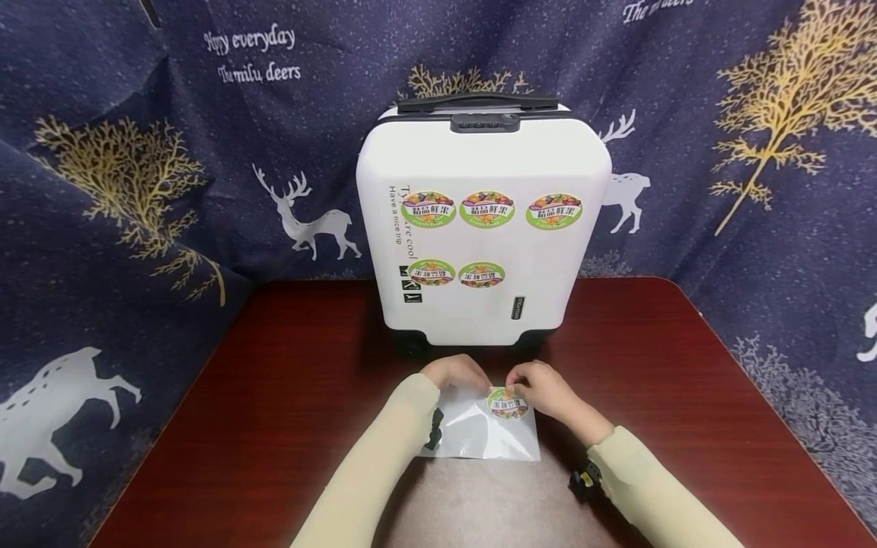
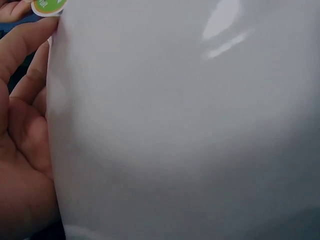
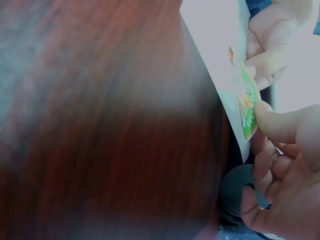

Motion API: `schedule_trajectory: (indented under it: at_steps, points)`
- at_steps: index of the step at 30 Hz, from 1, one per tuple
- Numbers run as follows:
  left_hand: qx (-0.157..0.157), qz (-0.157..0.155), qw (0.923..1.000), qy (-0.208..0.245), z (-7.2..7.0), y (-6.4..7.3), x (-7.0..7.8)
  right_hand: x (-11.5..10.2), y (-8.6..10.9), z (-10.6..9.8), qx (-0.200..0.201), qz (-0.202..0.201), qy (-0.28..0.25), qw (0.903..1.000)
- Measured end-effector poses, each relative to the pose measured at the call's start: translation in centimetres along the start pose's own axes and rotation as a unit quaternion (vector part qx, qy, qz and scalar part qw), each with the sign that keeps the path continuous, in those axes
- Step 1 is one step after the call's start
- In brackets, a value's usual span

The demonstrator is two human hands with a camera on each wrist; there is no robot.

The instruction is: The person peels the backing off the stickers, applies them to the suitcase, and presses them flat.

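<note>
A white glossy backing sheet is held up off the table between both hands. One oval fruit sticker, green-rimmed with a colourful fruit print, is at its upper right corner. My left hand grips the sheet's far edge; in the left wrist view its fingers bend at that edge. With thumb and finger, my right hand pinches the sticker's rim. The right wrist view has the right thumb on the sticker's green border. How much of the sticker is lifted, I cannot tell.
Behind the hands a white suitcase stands upright on the dark red table. Several similar stickers, such as one at its upper right, are on its front in two rows. A blue deer-patterned cloth hangs behind.
</note>
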State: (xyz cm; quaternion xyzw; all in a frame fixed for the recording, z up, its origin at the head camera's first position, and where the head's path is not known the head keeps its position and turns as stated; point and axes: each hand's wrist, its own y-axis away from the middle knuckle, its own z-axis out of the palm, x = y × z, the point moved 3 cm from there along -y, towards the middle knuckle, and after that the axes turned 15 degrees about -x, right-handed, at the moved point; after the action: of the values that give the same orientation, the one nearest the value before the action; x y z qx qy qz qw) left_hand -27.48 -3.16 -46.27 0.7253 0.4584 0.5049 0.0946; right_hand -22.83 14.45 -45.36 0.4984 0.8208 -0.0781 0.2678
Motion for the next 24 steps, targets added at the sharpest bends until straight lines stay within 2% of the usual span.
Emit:
schedule_trajectory:
  at_steps: [11, 17, 24]
  points:
    - [-0.016, 0.013, 0.9998, -0.008, 0.21, -0.17, 0.18, -0.45, 0.09, -0.07, -0.014, -0.005, 0.018, 0.9997]
    - [-0.013, 0.02, 0.9996, -0.014, 0.3, -0.37, 0.06, -0.5, 0.1, -0.01, -0.016, -0.007, 0.016, 0.9997]
    - [-0.011, 0.012, 0.9999, -0.004, 0.25, -0.36, 0.04, -0.42, 0.06, -0.04, -0.015, -0.014, 0.012, 0.9997]
